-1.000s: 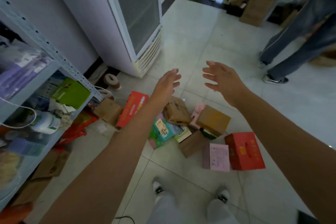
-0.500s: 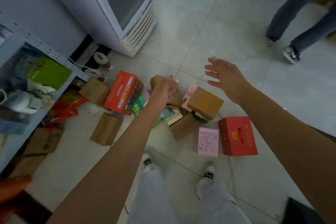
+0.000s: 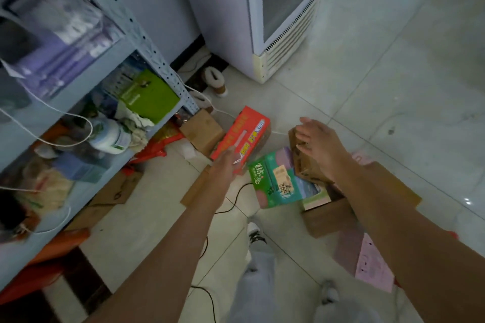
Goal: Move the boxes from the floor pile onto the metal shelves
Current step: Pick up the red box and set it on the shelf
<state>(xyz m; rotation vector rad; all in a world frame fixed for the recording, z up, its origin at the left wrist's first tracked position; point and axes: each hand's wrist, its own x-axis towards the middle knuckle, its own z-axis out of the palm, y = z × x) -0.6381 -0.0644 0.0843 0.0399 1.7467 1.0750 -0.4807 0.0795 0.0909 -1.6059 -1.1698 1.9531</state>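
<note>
Your left hand (image 3: 225,163) meets the near end of the red box (image 3: 244,134). Its fingers are blurred, so I cannot tell whether they close on it. Your right hand (image 3: 319,145) is spread, fingers straight, over the brown box (image 3: 304,168); contact unclear. The boxes lie on the floor (image 3: 367,86), right of the shelves (image 3: 147,42). Red box: yellow labels, unreadable. Green box (image 3: 273,183), between the two: white script, illegible.

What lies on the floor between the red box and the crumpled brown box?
The green box fills that gap at its far end; a white cable crosses the tiles just beyond. Head view.
</note>
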